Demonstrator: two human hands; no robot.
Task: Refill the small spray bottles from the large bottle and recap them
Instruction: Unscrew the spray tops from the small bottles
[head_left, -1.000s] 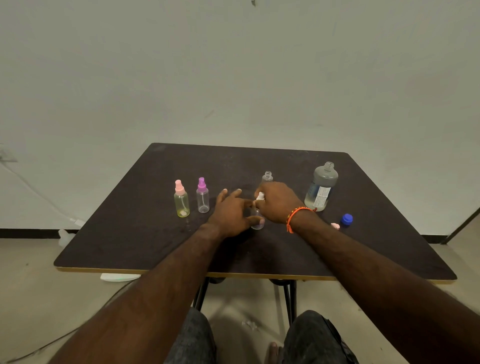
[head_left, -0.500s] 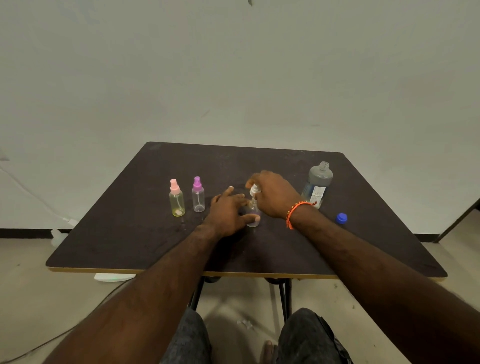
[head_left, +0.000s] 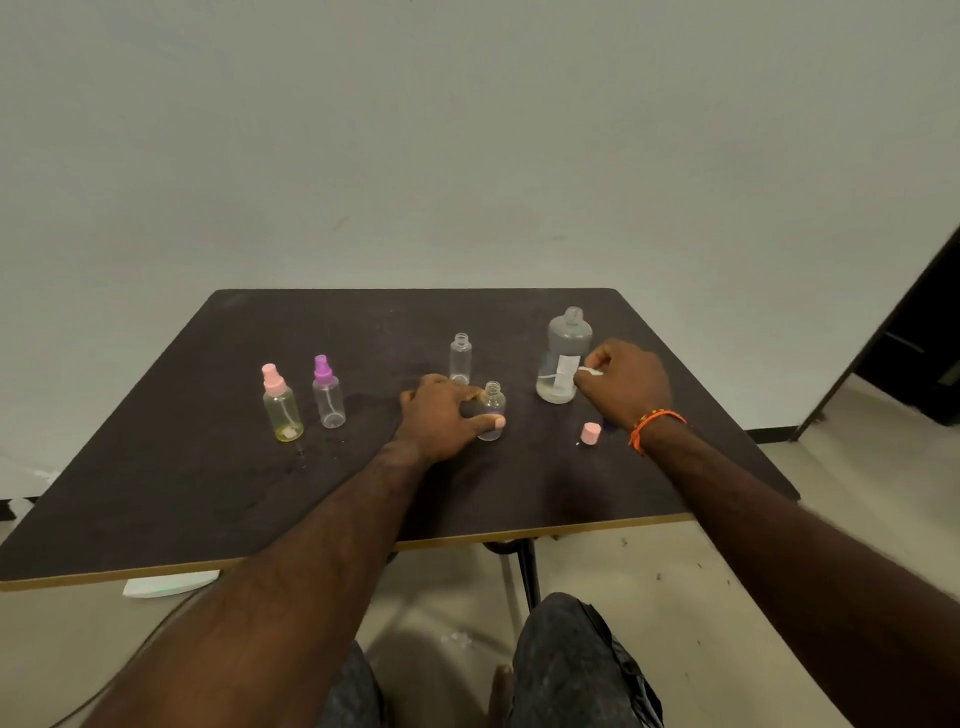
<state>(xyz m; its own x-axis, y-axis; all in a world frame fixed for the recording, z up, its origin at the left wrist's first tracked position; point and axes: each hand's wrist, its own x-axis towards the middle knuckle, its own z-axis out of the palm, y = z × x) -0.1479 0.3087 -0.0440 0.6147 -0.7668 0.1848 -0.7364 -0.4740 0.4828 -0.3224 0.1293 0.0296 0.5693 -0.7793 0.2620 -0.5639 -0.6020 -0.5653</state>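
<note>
My left hand (head_left: 441, 418) grips a small clear bottle (head_left: 492, 402) that stands uncapped on the dark table (head_left: 208, 493). My right hand (head_left: 623, 382) holds a white spray cap (head_left: 589, 370) with its thin tube, just in front of the large grey bottle (head_left: 563, 356), which is open at the top. A second small clear bottle (head_left: 461, 357) stands uncapped behind my left hand. At the left stand a yellowish bottle with a pink spray cap (head_left: 280, 405) and a clear bottle with a purple spray cap (head_left: 327, 392).
A loose pink cap (head_left: 590, 433) lies on the table near my right wrist. A dark doorway (head_left: 914, 353) opens at the far right. My knees (head_left: 571, 665) show below the table's front edge, and a white object (head_left: 171, 584) lies on the floor.
My right hand has lifted the white spray cap off the small bottle and moved right toward the large bottle. The left hand keeps hold of the small bottle.
</note>
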